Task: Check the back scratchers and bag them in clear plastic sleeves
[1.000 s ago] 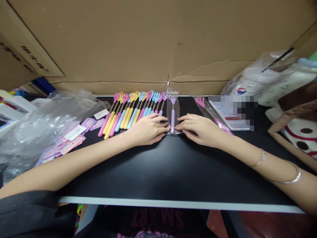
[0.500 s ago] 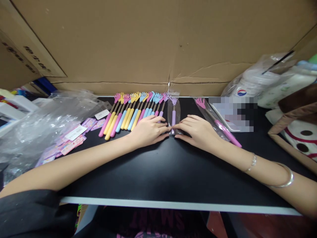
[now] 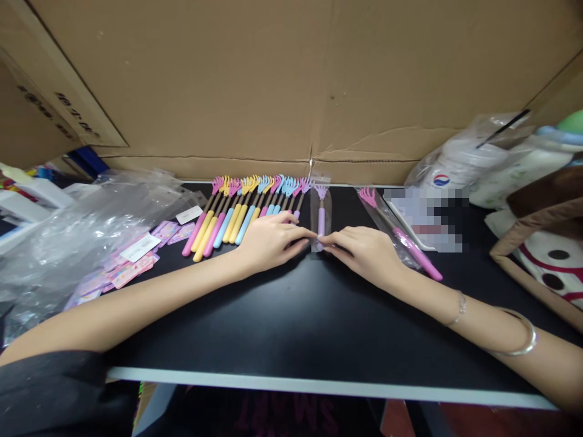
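Observation:
A purple back scratcher [image 3: 321, 220] lies upright in view inside a narrow clear plastic bag [image 3: 314, 209], its claw end away from me. My left hand [image 3: 271, 243] has thumb and index finger pinched at the bag's lower left edge. Opposite it, my right hand [image 3: 367, 250] pinches the lower right edge, fingertips by the handle's end. Beneath and beyond my left hand runs a row of pink, yellow, blue and purple back scratchers [image 3: 234, 221], partly covered by that hand. A pink back scratcher [image 3: 416, 252] in a clear sleeve lies slanted to the right.
Clear plastic bags [image 3: 113, 200] and printed cards [image 3: 132, 270] are heaped at the left. A cardboard wall [image 3: 218, 79] closes off the back. On the right stand a bagged Pepsi cup [image 3: 449, 173] and a brown-handled bag [image 3: 514, 224]. The black table [image 3: 255, 321] has a pale front edge.
My fingers have drawn together at the lower end of the bag, which now shows more between them. The view has tilted slightly, and the other scratchers stay in place.

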`<state>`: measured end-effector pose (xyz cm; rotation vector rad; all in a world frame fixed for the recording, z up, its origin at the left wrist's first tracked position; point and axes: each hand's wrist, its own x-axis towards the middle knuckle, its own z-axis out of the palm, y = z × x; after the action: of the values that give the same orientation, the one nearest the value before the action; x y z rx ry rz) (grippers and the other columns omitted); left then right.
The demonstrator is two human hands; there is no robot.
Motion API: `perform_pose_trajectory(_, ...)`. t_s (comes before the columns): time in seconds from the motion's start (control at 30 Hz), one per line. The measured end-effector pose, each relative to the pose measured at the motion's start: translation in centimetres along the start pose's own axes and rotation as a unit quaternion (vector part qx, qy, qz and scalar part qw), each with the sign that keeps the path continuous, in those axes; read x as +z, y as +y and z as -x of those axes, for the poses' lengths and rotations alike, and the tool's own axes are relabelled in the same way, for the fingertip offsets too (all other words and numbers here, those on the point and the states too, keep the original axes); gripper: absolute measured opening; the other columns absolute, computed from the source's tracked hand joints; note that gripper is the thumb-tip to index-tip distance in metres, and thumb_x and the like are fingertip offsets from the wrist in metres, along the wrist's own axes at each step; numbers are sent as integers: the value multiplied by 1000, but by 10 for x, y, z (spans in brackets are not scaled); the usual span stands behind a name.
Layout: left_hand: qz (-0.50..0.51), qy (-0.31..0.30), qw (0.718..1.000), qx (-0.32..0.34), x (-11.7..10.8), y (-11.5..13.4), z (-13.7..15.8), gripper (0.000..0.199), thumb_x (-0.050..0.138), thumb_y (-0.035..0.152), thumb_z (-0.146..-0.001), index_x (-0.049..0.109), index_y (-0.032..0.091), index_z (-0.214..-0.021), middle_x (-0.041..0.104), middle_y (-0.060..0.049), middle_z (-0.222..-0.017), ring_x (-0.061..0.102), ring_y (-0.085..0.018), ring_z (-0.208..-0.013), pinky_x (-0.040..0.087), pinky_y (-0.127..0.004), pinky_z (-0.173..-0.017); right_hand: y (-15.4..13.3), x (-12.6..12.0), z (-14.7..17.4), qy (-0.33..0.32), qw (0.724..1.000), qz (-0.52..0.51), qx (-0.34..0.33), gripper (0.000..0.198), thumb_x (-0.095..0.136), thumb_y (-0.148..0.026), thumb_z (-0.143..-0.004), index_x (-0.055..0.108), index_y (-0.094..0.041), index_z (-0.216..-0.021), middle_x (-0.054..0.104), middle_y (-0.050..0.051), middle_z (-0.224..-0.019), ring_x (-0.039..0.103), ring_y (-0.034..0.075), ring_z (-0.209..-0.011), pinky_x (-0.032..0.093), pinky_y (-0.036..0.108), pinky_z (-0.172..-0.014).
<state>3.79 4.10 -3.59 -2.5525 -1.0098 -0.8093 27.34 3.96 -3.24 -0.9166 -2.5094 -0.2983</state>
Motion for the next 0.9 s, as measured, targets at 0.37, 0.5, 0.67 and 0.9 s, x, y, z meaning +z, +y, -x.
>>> perform_pose_trajectory(0.37, 93, 25, 995, -22, -6, 11, -2, 32, 51, 18, -89, 61, 26, -118, 69, 0, -115, 62, -15, -114, 49, -27, -93, -13, -9, -4, 101, 865, -420, 254, 20, 61, -39, -88, 63, -21, -96, 74, 5, -93, 72, 21, -84, 56, 36, -82)
perform_pose_trajectory(0.5, 90, 23, 996, -17, -9, 16, -3, 36, 53, 20, -89, 55, 21, -126, 64, -5, -127, 59, -17, -119, 50, -29, -96, -18, -3, -3, 80, 808, -509, 286, 27, 64, -45, -84, 53, -22, -94, 74, 5, -95, 72, 21, -86, 56, 40, -84)
perform_pose_trajectory(0.67, 62, 34, 997, 37, -7, 15, -4, 29, 54, 25, -93, 59, 22, -121, 66, -2, -124, 60, -16, -117, 52, -27, -92, -20, 4, -1, 2, 761, -580, 291, 34, 70, -43, -77, 48, -23, -94, 73, 5, -99, 70, 21, -97, 53, 41, -91)
perform_pose_trajectory(0.9, 31, 80, 993, 86, -4, 11, -5, 21, 54, 29, -95, 65, 25, -113, 71, 3, -114, 67, -11, -101, 53, -22, -87, -23, -1, -1, -30, 713, -620, 326, 42, 74, -41, -73, 52, -22, -103, 73, 5, -104, 67, 21, -103, 49, 41, -96)
